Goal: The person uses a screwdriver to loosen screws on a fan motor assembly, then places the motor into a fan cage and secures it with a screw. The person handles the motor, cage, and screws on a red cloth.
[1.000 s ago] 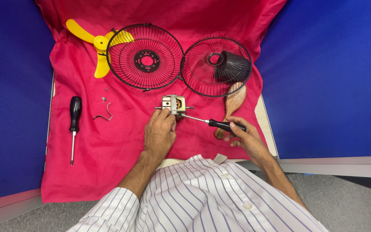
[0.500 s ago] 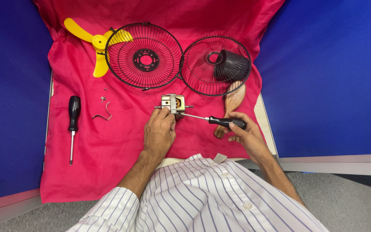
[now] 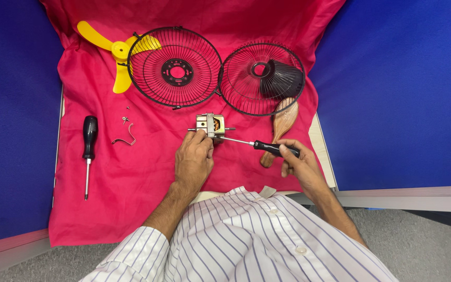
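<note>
A small metal fan motor with a shaft sticking out both sides sits on the red cloth. My left hand grips it from the near side. My right hand holds a black-handled screwdriver, whose tip rests against the motor's right side. Both hands are over the middle of the cloth, close to my striped shirt.
Two black wire fan guards lie at the back, with a black cone-shaped cover on the right one. A yellow fan blade lies at back left. A second screwdriver, small screws and a clip lie left. A wooden handle lies right.
The right hand and screwdriver handle have shifted slightly, the tip staying at the motor. The left hand stays on the motor.
</note>
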